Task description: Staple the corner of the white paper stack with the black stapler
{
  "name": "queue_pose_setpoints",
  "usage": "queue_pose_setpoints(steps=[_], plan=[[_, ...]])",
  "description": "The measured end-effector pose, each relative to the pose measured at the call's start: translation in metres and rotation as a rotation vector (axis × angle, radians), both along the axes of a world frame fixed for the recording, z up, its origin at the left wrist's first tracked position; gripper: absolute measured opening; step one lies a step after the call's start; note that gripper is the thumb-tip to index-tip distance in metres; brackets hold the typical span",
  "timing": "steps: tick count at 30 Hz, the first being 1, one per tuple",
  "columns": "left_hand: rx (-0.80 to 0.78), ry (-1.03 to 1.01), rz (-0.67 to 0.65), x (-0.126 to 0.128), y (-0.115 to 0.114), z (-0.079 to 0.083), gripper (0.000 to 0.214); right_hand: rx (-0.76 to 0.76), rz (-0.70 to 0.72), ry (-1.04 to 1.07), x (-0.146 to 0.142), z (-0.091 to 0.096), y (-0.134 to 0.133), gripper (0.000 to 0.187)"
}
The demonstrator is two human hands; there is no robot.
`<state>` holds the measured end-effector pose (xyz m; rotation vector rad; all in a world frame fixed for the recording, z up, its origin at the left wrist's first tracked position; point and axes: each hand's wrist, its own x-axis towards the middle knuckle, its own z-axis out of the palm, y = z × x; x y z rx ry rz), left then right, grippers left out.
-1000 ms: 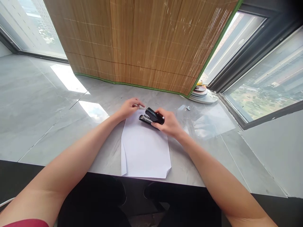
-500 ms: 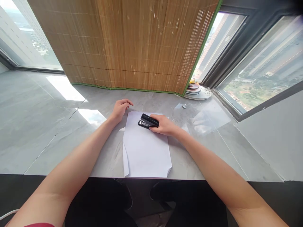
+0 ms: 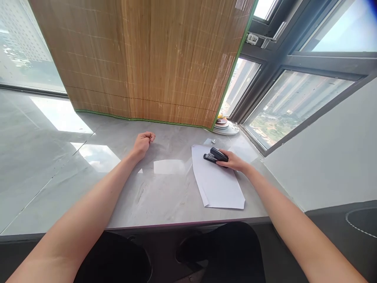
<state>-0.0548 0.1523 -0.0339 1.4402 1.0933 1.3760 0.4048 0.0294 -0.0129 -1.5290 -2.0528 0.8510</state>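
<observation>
A black stapler (image 3: pixel 216 155) is in my right hand (image 3: pixel 232 160), the thumb below and the fingers on top. Its jaws stand a little apart, pointing left. Under it lies white paper (image 3: pixel 219 186) on the grey marbled countertop (image 3: pixel 167 192), its lower left edge curling up; whether it is one sheet or a stack I cannot tell. My left hand (image 3: pixel 143 142) rests on the countertop left of the paper, its fingers curled in and closed with nothing visible in them. Just beyond the paper is a small silvery piece (image 3: pixel 213 141), too small to name surely.
A bamboo blind (image 3: pixel 147 63) with green edging hangs behind the countertop. Stacked plates (image 3: pixel 225 127) stand in the corner by the window frame (image 3: pixel 265 82). A white wall (image 3: pixel 332 157) borders the right side. Bright sunlight patches lie on the countertop.
My right hand has shifted to the right with the stapler, and the paper has moved right too. The fingers of my left hand have curled in further. The view has turned.
</observation>
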Motion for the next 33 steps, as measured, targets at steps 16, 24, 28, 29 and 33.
queue_pose_setpoints(steps=[16,24,28,29,33], plan=[[-0.053,-0.279,-0.102,-0.008,-0.008,0.010,0.015,0.202,-0.502,0.091,0.028,-0.041,0.018,0.038],[-0.086,-0.285,-0.061,-0.004,-0.007,0.010,0.016,0.236,-0.459,-0.050,0.024,-0.037,0.016,0.046],[-0.090,-0.290,-0.054,-0.005,-0.005,0.008,0.019,0.218,-0.439,-0.063,0.020,-0.034,0.015,0.046],[-0.089,-0.293,-0.054,-0.005,-0.005,0.007,0.019,0.213,-0.429,-0.069,0.019,-0.034,0.014,0.045],[-0.086,-0.280,-0.052,-0.006,-0.004,0.007,0.019,0.219,-0.414,-0.085,0.016,-0.031,0.013,0.041]])
